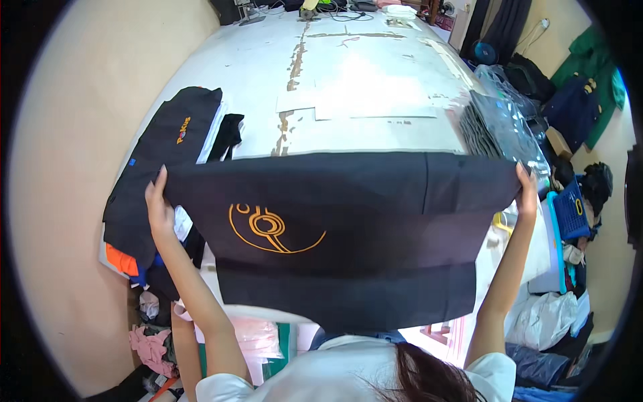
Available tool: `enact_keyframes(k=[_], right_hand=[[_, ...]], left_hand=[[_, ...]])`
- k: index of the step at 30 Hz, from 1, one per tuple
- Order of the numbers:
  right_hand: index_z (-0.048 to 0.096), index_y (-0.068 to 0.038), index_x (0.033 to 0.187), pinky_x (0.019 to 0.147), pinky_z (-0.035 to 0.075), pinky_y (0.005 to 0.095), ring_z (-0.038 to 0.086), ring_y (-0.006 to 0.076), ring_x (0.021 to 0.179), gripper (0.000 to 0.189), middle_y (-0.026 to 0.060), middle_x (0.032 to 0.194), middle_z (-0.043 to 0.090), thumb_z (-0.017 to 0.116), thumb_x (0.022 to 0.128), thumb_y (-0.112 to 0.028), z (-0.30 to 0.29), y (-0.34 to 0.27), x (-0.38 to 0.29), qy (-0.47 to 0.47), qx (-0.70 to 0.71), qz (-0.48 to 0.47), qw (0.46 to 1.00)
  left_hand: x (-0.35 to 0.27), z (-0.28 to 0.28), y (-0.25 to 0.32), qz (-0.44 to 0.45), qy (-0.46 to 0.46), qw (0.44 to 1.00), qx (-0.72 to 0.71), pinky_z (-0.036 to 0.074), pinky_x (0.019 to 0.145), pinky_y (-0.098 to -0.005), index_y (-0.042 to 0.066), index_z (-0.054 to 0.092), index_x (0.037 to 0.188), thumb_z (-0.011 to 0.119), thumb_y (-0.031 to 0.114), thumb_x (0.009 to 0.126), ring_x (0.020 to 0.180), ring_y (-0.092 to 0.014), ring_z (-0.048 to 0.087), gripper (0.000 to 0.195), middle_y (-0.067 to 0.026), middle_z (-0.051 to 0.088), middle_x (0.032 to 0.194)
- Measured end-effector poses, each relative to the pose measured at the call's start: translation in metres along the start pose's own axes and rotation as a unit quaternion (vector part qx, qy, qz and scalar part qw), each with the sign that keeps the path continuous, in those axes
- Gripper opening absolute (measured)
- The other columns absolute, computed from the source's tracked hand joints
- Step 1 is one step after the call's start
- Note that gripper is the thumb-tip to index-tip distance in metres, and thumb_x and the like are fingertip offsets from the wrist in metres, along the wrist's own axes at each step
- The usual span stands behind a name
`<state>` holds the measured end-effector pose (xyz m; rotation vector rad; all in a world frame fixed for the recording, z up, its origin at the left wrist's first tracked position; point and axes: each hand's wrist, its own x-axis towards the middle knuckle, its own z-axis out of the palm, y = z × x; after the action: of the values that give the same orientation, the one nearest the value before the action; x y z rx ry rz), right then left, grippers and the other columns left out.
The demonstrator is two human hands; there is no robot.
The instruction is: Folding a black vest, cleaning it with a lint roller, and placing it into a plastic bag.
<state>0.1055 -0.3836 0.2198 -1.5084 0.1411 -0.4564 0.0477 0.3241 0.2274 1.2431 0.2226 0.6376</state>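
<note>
A black fabric garment with a yellow line design (351,201) is stretched wide between my two hands, over the near edge of the white table. My left hand (159,203) grips its upper left corner, and my right hand (526,188) grips the upper right corner. The cloth hangs in folds down towards my body. Left of my left hand lies another dark garment with printed lettering (171,130), on top of other clothes. Which part of the garment each hand holds, I cannot tell.
The white worktable (251,65) stretches away from me. Grey folded items in clear plastic (502,125) are stacked on the right. A blue basket (571,208) and white plastic bags (545,319) stand beyond the right edge. A wall (100,100) borders the left side. Cables (351,16) lie at the far end.
</note>
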Motion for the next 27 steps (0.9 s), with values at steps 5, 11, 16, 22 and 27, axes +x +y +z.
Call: enact_keyframes(k=[5,11,16,22,27], right_hand=[[0.057,0.001,0.094,0.071,0.046,0.0276,0.058,0.0146,0.077,0.025,0.0061,0.087,0.06,0.064,0.077,-0.016,0.001,0.089,0.057,-0.063,0.035,0.072,0.995],[0.058,0.0,0.091,0.068,0.046,0.0261,0.059,0.0136,0.074,0.024,0.0054,0.082,0.061,0.06,0.08,-0.021,0.047,0.16,0.128,-0.08,0.034,0.216,0.973],[0.056,0.004,0.099,0.078,0.051,0.0347,0.061,0.0245,0.085,0.03,0.015,0.093,0.062,0.052,0.085,-0.022,0.034,0.265,0.209,-0.153,0.279,0.437,0.841],[0.007,0.007,0.132,0.106,0.022,0.0443,0.022,0.0374,0.128,0.064,0.028,0.136,0.02,0.045,0.088,-0.02,0.092,0.23,0.153,-0.043,0.606,0.321,0.727],[0.026,0.004,0.129,0.104,0.026,0.0385,0.031,0.0299,0.124,0.05,0.0225,0.134,0.029,0.044,0.088,-0.019,0.069,0.214,0.086,-0.078,0.403,0.241,0.88]], left_hand=[[0.018,0.041,-0.086,-0.062,0.0,0.998,0.005,0.045,0.074,-0.0249,0.002,0.057,0.093,0.06,0.013,0.082,0.082,-0.013,0.059,0.016,-0.0045,0.06,0.089],[0.094,0.045,-0.164,-0.292,-0.001,0.955,-0.06,0.048,0.073,-0.0273,0.004,0.059,0.088,0.061,0.013,0.08,0.084,-0.016,0.059,0.012,-0.0062,0.061,0.087],[0.165,0.028,-0.249,-0.287,-0.087,0.908,-0.291,0.04,0.092,-0.0309,-0.007,0.036,0.119,0.045,0.012,0.089,0.111,-0.025,0.047,0.037,-0.0177,0.045,0.12],[0.128,0.103,-0.244,-0.24,0.093,0.87,-0.421,0.014,0.105,-0.049,0.006,-0.015,0.136,0.05,0.027,0.086,0.13,-0.032,0.021,0.084,-0.0169,0.014,0.142],[0.065,0.068,-0.216,-0.161,0.067,0.981,-0.083,0.026,0.101,-0.0456,0.006,0.025,0.134,0.042,0.028,0.09,0.125,-0.031,0.031,0.052,-0.0171,0.03,0.135]])
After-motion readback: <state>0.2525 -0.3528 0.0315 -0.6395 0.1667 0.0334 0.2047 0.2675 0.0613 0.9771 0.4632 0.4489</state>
